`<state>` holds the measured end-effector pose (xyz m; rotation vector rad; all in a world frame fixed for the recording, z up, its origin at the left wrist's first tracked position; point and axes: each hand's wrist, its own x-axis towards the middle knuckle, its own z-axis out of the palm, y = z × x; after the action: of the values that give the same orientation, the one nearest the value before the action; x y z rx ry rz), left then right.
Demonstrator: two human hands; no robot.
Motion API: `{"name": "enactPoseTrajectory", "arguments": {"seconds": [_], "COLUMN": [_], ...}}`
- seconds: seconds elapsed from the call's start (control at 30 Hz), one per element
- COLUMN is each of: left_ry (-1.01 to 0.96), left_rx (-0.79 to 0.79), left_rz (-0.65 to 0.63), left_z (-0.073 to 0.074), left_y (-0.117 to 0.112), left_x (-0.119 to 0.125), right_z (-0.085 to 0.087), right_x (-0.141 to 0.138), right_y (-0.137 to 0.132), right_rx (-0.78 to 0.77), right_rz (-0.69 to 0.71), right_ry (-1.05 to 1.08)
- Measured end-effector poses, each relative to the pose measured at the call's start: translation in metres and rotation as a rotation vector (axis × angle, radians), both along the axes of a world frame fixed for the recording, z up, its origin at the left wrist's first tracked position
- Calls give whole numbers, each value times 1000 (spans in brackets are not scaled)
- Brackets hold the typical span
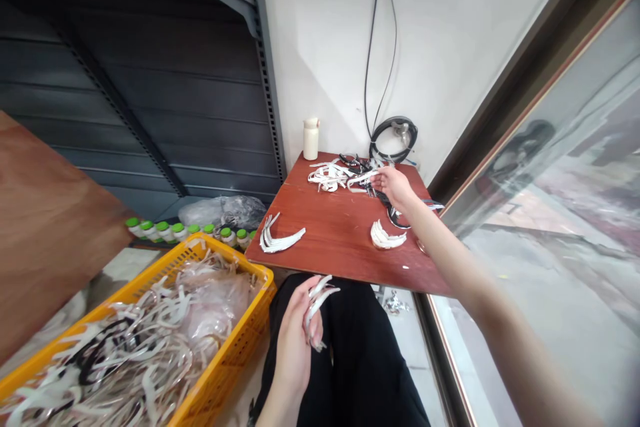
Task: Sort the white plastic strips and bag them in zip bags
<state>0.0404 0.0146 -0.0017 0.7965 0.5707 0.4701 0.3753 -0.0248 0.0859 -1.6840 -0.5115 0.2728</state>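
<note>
Left hand (295, 340), below the table's (340, 247) near edge, is closed on a few white strips (320, 293), nested curve to curve, seemingly so they stay aligned. Right hand (395, 185) reaches to the table's far side and pinches one strip (363, 178) at the loose pile (330, 177). Nested stacks (280, 238) lie mid-table. The table is red-brown wood, set in a wall corner. A bottle (311, 138) stands on its far left corner, and a yellow crate (235, 260) of strips sits to its left.

The right hand (395, 185) hides its grip, perhaps on a white strip (363, 179).
</note>
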Motion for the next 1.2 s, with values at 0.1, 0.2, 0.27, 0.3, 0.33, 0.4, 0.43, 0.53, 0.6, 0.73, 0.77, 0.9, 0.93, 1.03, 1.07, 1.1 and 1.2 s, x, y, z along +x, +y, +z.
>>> {"name": "enactPoseTrajectory", "arguments": {"seconds": [0.1,0.2,0.27,0.3,0.33,0.4,0.43,0.53,0.6,0.73,0.77,0.9,0.93,1.03,1.07,1.1,1.2], "left_ry": [-22,-27,-26,-26,-25,-26,-28,-35,-38,-46,-45,-35,-32,-23,-20,-17,-8], "left_rx": [35,48,52,55,58,67,71,86,90,69,64,52,51,52,49,43,30], "left_rz": [10,13,14,19,24,33,37,53,68,87,92,88,82,64,64,66,82], "left_z": [3,7,11,13,14,15,14,10,7,3,2,0,-1,-2,-3,-4,-6], "left_y": [-3,-8,-12,-14,-16,-17,-17,-14,-11,-5,-3,-1,0,2,3,4,8], "left_x": [0,0,-2,-3,-4,-7,-9,-15,-18,-22,-21,-17,-16,-13,-13,-13,-12], "right_z": [4,-3,-13,-19,-25,-39,-46,-64,-73,-82,-82,-86,-87,-94,-96,-97,-99], "right_x": [-26,-47,-55,-58,-60,-62,-62,-60,-57,-62,-66,-91,-96,-103,-102,-100,-89], "right_y": [-21,-29,-26,-22,-17,-4,3,21,28,28,26,20,20,25,28,31,47], "right_rx": [33,10,-52,-94,-140,-234,-276,-366,-407,-477,-486,-542,-569,-618,-616,-617,-604], "right_rz": [170,327,388,402,417,436,438,409,370,240,211,283,335,424,419,410,377], "right_ry": [139,325,408,424,443,467,467,403,313,25,-59,-454,-564,-763,-766,-776,-795]}}
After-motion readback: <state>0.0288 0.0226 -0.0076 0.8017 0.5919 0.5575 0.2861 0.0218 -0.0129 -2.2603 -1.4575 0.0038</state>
